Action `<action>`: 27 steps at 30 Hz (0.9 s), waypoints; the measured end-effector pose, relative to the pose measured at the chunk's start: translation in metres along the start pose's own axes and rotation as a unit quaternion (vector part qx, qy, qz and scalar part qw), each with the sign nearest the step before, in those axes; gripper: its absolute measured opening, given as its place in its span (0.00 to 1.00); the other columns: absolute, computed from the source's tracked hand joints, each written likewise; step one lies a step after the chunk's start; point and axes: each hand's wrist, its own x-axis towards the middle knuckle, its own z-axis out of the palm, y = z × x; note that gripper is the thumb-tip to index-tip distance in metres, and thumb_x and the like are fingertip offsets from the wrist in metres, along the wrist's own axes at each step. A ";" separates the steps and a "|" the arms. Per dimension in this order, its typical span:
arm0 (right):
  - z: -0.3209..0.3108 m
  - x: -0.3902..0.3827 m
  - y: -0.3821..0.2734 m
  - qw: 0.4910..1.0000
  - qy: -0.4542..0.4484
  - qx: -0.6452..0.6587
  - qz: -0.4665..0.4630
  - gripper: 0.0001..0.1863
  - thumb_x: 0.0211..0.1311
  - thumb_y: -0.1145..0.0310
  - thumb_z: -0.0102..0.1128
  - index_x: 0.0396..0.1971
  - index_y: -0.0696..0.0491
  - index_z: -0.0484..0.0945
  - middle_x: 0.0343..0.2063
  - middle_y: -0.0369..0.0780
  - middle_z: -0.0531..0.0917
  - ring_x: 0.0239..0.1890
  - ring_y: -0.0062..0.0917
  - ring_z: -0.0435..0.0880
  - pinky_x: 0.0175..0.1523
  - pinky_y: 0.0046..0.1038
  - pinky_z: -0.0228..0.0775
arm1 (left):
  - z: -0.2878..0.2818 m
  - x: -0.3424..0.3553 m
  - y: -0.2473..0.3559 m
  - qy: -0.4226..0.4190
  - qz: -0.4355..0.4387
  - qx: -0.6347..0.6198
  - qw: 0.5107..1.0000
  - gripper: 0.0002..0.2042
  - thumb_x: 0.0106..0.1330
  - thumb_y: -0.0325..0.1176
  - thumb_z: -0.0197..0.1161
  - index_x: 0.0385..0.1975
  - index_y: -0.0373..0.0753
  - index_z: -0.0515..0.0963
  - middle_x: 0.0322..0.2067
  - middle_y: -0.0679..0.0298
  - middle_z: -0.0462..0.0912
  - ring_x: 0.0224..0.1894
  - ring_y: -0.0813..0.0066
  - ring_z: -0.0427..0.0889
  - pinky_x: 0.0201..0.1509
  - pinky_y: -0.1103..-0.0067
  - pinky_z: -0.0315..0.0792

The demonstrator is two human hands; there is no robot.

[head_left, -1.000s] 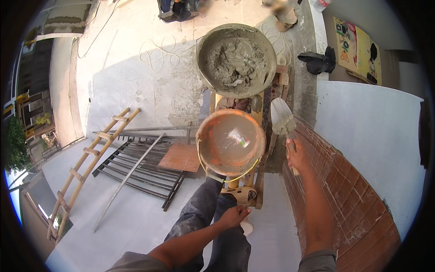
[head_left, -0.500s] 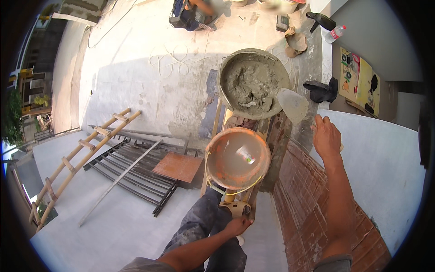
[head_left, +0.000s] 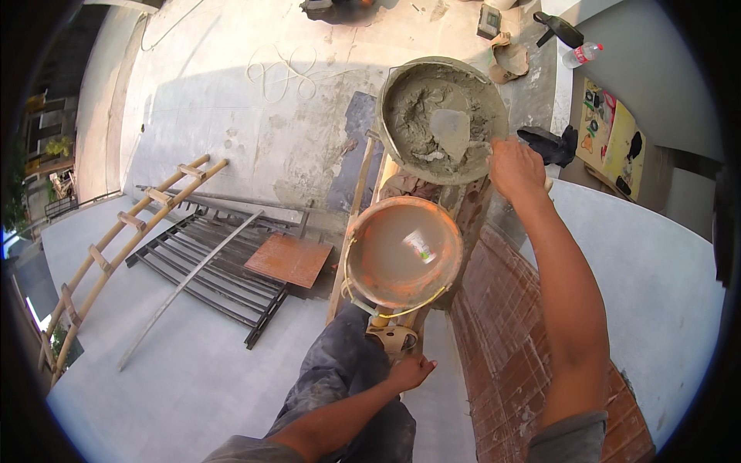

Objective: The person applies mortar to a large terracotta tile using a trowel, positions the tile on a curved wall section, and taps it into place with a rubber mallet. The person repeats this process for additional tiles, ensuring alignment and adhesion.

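gripping a trowel point(head_left: 455, 133) in the mortar pan point(head_left: 401, 147), right hand point(head_left: 515, 166) closed; left hand point(head_left: 409, 372) loosely curled, empty.

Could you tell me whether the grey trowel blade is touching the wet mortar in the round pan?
Touching: in the head view the trowel blade lies flat on the mortar, held by the right hand.

grey mortar pan point(head_left: 396, 92) | orange bucket point(head_left: 363, 231) w/ muddy water | red-brown brick wall point(head_left: 509, 309) | grey trowel point(head_left: 451, 133)

Mortar-smeared trowel point(head_left: 451, 131) blade-down in wet grey mortar inside round pan point(head_left: 394, 92)
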 end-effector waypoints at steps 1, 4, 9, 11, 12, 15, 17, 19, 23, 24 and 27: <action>0.003 0.006 -0.005 1.000 0.013 -0.005 -0.010 0.11 0.65 0.66 0.59 0.41 0.57 0.82 0.42 0.49 0.84 0.43 0.46 0.86 0.50 0.43 0.78 | 0.000 0.000 0.004 -0.002 -0.005 -0.005 1.000 0.26 0.70 0.57 0.56 0.34 0.33 0.78 0.30 0.48 0.82 0.38 0.50 0.83 0.43 0.63 0.74; 0.007 0.025 -0.020 0.999 0.023 -0.029 -0.022 0.10 0.64 0.69 0.57 0.41 0.56 0.82 0.42 0.49 0.84 0.42 0.44 0.87 0.48 0.41 0.79 | -0.003 -0.003 0.016 0.001 -0.008 -0.014 1.000 0.26 0.70 0.57 0.56 0.34 0.33 0.78 0.31 0.49 0.82 0.38 0.52 0.83 0.43 0.64 0.74; 0.015 0.050 -0.037 0.992 0.041 -0.108 -0.057 0.11 0.62 0.72 0.55 0.41 0.55 0.84 0.40 0.48 0.85 0.42 0.43 0.87 0.45 0.39 0.81 | 0.012 0.004 0.009 0.022 0.024 -0.049 0.998 0.26 0.70 0.56 0.56 0.34 0.33 0.78 0.31 0.50 0.82 0.37 0.52 0.83 0.42 0.64 0.74; 0.010 0.054 -0.042 0.990 0.012 -0.121 -0.074 0.12 0.61 0.72 0.55 0.41 0.55 0.84 0.41 0.48 0.85 0.42 0.43 0.87 0.46 0.38 0.81 | 0.018 0.006 0.006 0.037 0.032 -0.053 0.997 0.26 0.70 0.55 0.57 0.34 0.32 0.78 0.31 0.50 0.81 0.37 0.52 0.83 0.42 0.64 0.74; 0.002 0.056 -0.048 0.992 -0.027 -0.107 -0.062 0.12 0.61 0.71 0.56 0.42 0.56 0.84 0.43 0.49 0.85 0.44 0.44 0.87 0.47 0.39 0.80 | 0.019 0.007 0.007 0.040 0.036 -0.054 0.997 0.25 0.70 0.55 0.57 0.34 0.32 0.78 0.31 0.50 0.81 0.37 0.52 0.83 0.42 0.64 0.74; -0.007 0.061 -0.061 0.993 -0.110 -0.043 -0.024 0.14 0.61 0.67 0.60 0.44 0.58 0.83 0.47 0.51 0.84 0.49 0.45 0.85 0.52 0.41 0.79 | 0.019 0.009 0.011 0.045 0.037 -0.060 0.997 0.25 0.71 0.55 0.57 0.33 0.32 0.78 0.31 0.50 0.81 0.36 0.52 0.82 0.42 0.64 0.74; 0.006 0.069 -0.047 0.992 -0.119 0.030 0.017 0.17 0.61 0.64 0.63 0.45 0.59 0.82 0.49 0.52 0.84 0.52 0.46 0.84 0.56 0.42 0.77 | 0.018 0.010 0.012 0.036 0.032 -0.058 0.997 0.26 0.71 0.55 0.57 0.33 0.31 0.78 0.31 0.49 0.81 0.36 0.52 0.82 0.42 0.63 0.74; 0.015 0.076 -0.046 0.989 -0.123 0.069 0.048 0.18 0.61 0.61 0.64 0.45 0.58 0.83 0.49 0.52 0.84 0.53 0.46 0.83 0.58 0.43 0.75 | 0.018 0.011 0.015 0.042 0.040 -0.065 0.996 0.26 0.71 0.55 0.57 0.33 0.31 0.77 0.30 0.50 0.81 0.36 0.52 0.82 0.41 0.63 0.73; 0.014 0.073 -0.057 0.989 -0.113 0.084 0.052 0.19 0.61 0.60 0.65 0.46 0.58 0.83 0.50 0.52 0.83 0.54 0.47 0.82 0.58 0.44 0.75 | 0.022 0.012 0.021 0.053 0.061 -0.081 0.993 0.25 0.71 0.54 0.57 0.32 0.32 0.77 0.29 0.50 0.80 0.34 0.52 0.81 0.40 0.63 0.73; 0.011 0.072 -0.063 0.990 -0.107 0.076 0.052 0.19 0.61 0.60 0.65 0.47 0.57 0.83 0.50 0.52 0.83 0.54 0.46 0.82 0.58 0.44 0.75 | 0.022 0.013 0.022 0.051 0.059 -0.079 0.994 0.25 0.71 0.54 0.57 0.32 0.32 0.77 0.29 0.51 0.80 0.34 0.52 0.81 0.40 0.63 0.73; 0.009 0.068 -0.068 0.992 -0.087 0.083 0.040 0.22 0.60 0.59 0.65 0.50 0.56 0.82 0.51 0.51 0.83 0.54 0.46 0.82 0.59 0.43 0.74 | 0.022 0.013 0.024 0.047 0.053 -0.076 0.995 0.24 0.71 0.53 0.57 0.32 0.32 0.77 0.28 0.51 0.80 0.33 0.53 0.81 0.39 0.64 0.73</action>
